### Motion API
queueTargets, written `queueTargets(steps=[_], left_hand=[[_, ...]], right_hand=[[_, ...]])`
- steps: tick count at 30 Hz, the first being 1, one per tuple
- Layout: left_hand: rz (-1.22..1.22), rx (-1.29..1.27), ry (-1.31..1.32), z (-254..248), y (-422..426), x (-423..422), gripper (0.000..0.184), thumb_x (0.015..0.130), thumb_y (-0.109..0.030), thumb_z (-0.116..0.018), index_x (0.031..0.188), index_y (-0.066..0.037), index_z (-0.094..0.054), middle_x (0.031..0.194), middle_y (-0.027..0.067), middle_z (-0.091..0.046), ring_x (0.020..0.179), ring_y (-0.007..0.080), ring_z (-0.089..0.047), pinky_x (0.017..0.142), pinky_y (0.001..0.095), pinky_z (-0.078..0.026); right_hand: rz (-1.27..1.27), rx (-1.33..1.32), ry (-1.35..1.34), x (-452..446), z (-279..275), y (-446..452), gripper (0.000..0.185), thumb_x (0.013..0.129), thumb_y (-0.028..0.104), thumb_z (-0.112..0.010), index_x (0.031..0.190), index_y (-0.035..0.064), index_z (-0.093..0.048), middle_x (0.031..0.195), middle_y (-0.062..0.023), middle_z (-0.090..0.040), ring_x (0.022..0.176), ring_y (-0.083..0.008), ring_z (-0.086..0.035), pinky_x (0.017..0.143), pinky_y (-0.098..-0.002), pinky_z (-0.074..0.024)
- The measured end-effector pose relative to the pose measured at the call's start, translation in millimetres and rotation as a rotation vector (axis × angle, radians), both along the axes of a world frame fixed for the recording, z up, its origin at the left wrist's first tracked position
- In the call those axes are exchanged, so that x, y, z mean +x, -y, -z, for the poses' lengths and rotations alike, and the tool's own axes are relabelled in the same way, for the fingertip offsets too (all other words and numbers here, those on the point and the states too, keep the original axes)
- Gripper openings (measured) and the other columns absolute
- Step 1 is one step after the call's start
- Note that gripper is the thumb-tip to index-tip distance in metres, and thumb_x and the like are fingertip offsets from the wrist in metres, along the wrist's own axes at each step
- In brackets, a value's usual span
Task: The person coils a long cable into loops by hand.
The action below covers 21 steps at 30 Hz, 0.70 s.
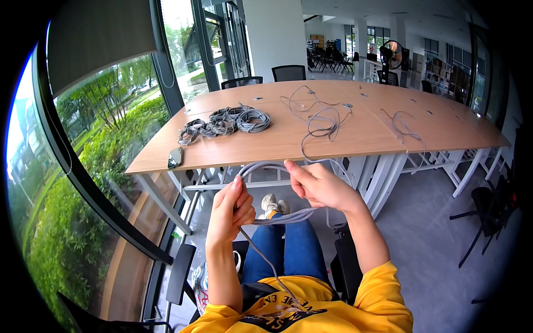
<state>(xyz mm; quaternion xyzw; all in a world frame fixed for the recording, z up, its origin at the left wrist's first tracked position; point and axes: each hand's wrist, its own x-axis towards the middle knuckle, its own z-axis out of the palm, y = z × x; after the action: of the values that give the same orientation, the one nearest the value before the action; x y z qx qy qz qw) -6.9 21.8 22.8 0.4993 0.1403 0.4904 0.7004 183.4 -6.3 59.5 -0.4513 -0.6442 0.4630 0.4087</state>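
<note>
A grey cable point(288, 220) is looped into a partial coil between my two hands, above my lap. My left hand point(230, 208) is closed around the left side of the loops, and a loose end hangs from it down to my shirt. At the upper right of the coil, my right hand point(319, 186) pinches the cable with thumb and fingers. From the right hand's side the cable runs up to the table, where a loose tangle of grey cable point(327, 122) lies. Several wound cable coils point(252, 119) lie together on the table's left part.
The wooden table point(366, 144) stands in front of me on white metal legs. A phone point(175, 157) lies near its left front edge. Another loose cable point(408, 132) is on the right. A chair armrest point(180, 273) is at my left, windows beyond it.
</note>
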Motion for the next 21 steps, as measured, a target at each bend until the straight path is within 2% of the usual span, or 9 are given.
queueTargets(steps=[6, 8, 9, 13, 15, 16, 18, 19, 21], left_hand=[[0.035, 0.164, -0.052, -4, 7, -4, 0.035, 0.087, -0.030, -0.035, 0.059, -0.009, -0.032, 0.041, -0.0041, -0.026, 0.034, 0.0034, -0.019, 0.035, 0.0187, -0.015], [0.028, 0.183, -0.005, -1, 9, -2, 0.036, 0.087, -0.032, -0.035, 0.058, -0.010, -0.031, 0.040, -0.0050, -0.024, 0.032, 0.0029, -0.017, 0.034, 0.0189, -0.014], [0.024, 0.201, 0.044, 0, 11, -1, 0.037, 0.086, -0.034, -0.034, 0.057, -0.012, -0.030, 0.038, -0.0059, -0.023, 0.030, 0.0024, -0.015, 0.032, 0.0190, -0.012], [0.089, 0.103, 0.071, 0, 13, -3, 0.039, 0.086, -0.036, -0.034, 0.056, -0.013, -0.030, 0.038, -0.0065, -0.022, 0.029, 0.0022, -0.014, 0.032, 0.0191, -0.011], [0.111, 0.033, 0.106, 0, 15, -2, 0.040, 0.086, -0.037, -0.032, 0.055, -0.013, -0.029, 0.037, -0.0069, -0.020, 0.028, 0.0024, -0.012, 0.030, 0.0188, -0.010], [0.109, 0.032, 0.108, -1, 15, -3, 0.040, 0.086, -0.037, -0.032, 0.055, -0.013, -0.029, 0.037, -0.0069, -0.020, 0.028, 0.0024, -0.012, 0.030, 0.0188, -0.010], [0.136, -0.157, 0.291, -3, 12, -3, 0.040, 0.087, -0.037, -0.030, 0.055, -0.013, -0.029, 0.036, -0.0071, -0.019, 0.026, 0.0028, -0.011, 0.028, 0.0186, -0.007], [0.178, -0.151, 0.396, -2, 8, -6, 0.040, 0.087, -0.037, -0.029, 0.055, -0.014, -0.029, 0.036, -0.0070, -0.019, 0.024, 0.0030, -0.012, 0.027, 0.0185, -0.006], [0.136, -0.093, 0.443, -4, 5, -10, 0.039, 0.088, -0.037, -0.028, 0.056, -0.014, -0.029, 0.035, -0.0069, -0.019, 0.024, 0.0030, -0.014, 0.027, 0.0189, -0.007]], right_hand=[[-0.040, -0.016, -0.126, 7, -2, 7, 0.051, 0.082, 0.046, -0.037, 0.052, 0.0052, -0.040, 0.042, 0.0040, -0.032, 0.032, -0.0031, -0.027, 0.031, -0.0172, -0.0214], [0.051, 0.168, -0.072, 0, -6, 13, 0.049, 0.082, 0.044, -0.039, 0.053, 0.0054, -0.042, 0.042, 0.0044, -0.032, 0.034, -0.0028, -0.028, 0.032, -0.0175, -0.0227], [0.051, 0.168, -0.073, -3, -6, 14, 0.049, 0.082, 0.044, -0.039, 0.053, 0.0054, -0.042, 0.042, 0.0044, -0.032, 0.034, -0.0028, -0.028, 0.032, -0.0175, -0.0227], [0.091, 0.229, -0.130, -5, -4, 14, 0.045, 0.082, 0.041, -0.043, 0.055, 0.0048, -0.045, 0.047, 0.0028, -0.039, 0.039, -0.0034, -0.032, 0.036, -0.0180, -0.0252], [0.024, 0.111, -0.214, -1, 5, 6, 0.040, 0.081, 0.039, -0.046, 0.064, 0.0029, -0.047, 0.052, 0.0010, -0.044, 0.042, -0.0044, -0.038, 0.041, -0.0174, -0.0313], [0.023, 0.110, -0.212, -2, 8, 4, 0.040, 0.081, 0.039, -0.046, 0.064, 0.0029, -0.047, 0.052, 0.0010, -0.044, 0.042, -0.0044, -0.038, 0.041, -0.0174, -0.0313], [-0.093, 0.284, -0.316, -4, 14, 0, 0.034, 0.081, 0.035, -0.049, 0.075, 0.0015, -0.049, 0.058, -0.0019, -0.049, 0.050, -0.0066, -0.047, 0.048, -0.0180, -0.0383], [-0.095, 0.284, -0.316, -5, 18, -2, 0.034, 0.081, 0.035, -0.049, 0.075, 0.0015, -0.049, 0.058, -0.0019, -0.049, 0.050, -0.0066, -0.047, 0.048, -0.0180, -0.0383], [-0.128, 0.154, -0.459, -5, 25, -3, 0.029, 0.080, 0.030, -0.051, 0.082, 0.0013, -0.049, 0.066, -0.0060, -0.054, 0.060, -0.0113, -0.054, 0.059, -0.0214, -0.0429]])
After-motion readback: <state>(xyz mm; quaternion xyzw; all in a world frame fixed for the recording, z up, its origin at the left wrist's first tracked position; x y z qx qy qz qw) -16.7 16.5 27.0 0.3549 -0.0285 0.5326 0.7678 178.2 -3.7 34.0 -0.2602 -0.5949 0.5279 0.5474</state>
